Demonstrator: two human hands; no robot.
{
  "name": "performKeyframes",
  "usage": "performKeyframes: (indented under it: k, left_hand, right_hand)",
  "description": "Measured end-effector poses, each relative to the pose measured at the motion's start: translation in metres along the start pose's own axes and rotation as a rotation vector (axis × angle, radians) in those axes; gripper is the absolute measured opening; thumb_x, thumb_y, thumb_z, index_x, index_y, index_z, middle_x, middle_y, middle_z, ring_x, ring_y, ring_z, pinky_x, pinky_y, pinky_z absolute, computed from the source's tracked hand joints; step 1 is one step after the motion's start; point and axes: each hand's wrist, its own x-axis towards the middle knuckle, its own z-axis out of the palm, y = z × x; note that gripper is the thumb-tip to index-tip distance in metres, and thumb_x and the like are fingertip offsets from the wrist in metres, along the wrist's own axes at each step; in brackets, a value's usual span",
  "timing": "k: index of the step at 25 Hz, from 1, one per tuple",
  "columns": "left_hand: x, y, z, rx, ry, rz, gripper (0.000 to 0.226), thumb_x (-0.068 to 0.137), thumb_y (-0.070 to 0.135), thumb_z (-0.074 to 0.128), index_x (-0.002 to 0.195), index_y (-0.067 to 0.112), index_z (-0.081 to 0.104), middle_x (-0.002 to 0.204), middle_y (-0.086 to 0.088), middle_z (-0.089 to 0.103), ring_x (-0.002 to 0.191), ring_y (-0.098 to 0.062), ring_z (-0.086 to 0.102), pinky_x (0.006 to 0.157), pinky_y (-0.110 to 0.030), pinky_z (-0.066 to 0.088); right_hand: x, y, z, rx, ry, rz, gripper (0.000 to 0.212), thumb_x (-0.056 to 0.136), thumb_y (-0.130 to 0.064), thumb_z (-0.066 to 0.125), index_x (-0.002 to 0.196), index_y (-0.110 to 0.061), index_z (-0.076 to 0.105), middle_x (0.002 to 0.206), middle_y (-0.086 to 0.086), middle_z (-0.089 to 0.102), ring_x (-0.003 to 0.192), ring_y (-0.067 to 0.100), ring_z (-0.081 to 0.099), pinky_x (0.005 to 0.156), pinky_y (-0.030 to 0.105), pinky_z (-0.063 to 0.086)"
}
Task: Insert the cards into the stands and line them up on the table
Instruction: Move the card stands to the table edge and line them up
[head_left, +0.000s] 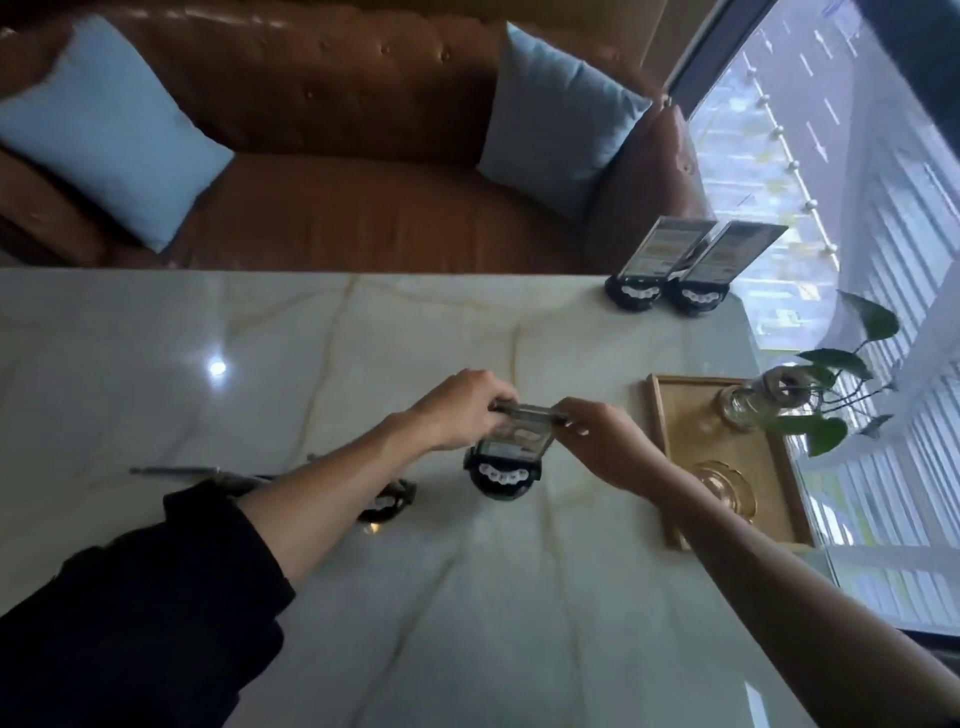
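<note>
A card (519, 434) stands in a round black stand (503, 474) at the middle of the marble table (467, 597). My left hand (460, 410) pinches the card's top left corner and my right hand (602, 441) pinches its top right corner. Two more black stands (631, 293) (696, 299) with upright cards (670, 249) (732, 252) sit side by side at the table's far right edge. Another black stand (384, 506) lies partly hidden under my left forearm, with a flat card (176, 471) to its left.
A wooden tray (670, 467) at the right holds a glass vase with a leafy plant (748, 405) and a glass dish (727, 488). A brown leather sofa (363, 208) with two light blue cushions runs behind the table. A window lies to the right.
</note>
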Motion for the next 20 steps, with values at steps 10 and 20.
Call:
performKeyframes:
  k: [10, 20]
  left_hand:
    - [0.193, 0.006, -0.055, -0.215, 0.447, -0.015, 0.010, 0.082, 0.016, 0.076, 0.091, 0.017, 0.078, 0.084, -0.001, 0.075, 0.076, -0.014, 0.065, 0.072, -0.031, 0.052]
    - [0.277, -0.013, -0.047, -0.214, 0.470, 0.014, 0.012, 0.085, 0.016, 0.075, 0.096, 0.017, 0.079, 0.081, 0.006, 0.071, 0.074, -0.007, 0.058, 0.066, -0.016, 0.041]
  right_hand:
    - [0.177, 0.043, -0.105, -0.068, 0.310, 0.035, 0.017, 0.092, -0.012, 0.060, 0.103, -0.012, 0.072, 0.094, 0.014, 0.075, 0.085, 0.032, 0.068, 0.071, 0.035, 0.052]
    - [0.245, 0.089, -0.119, -0.040, 0.276, 0.117, 0.019, 0.093, -0.013, 0.057, 0.107, -0.012, 0.070, 0.095, 0.014, 0.073, 0.087, 0.033, 0.065, 0.074, 0.035, 0.052]
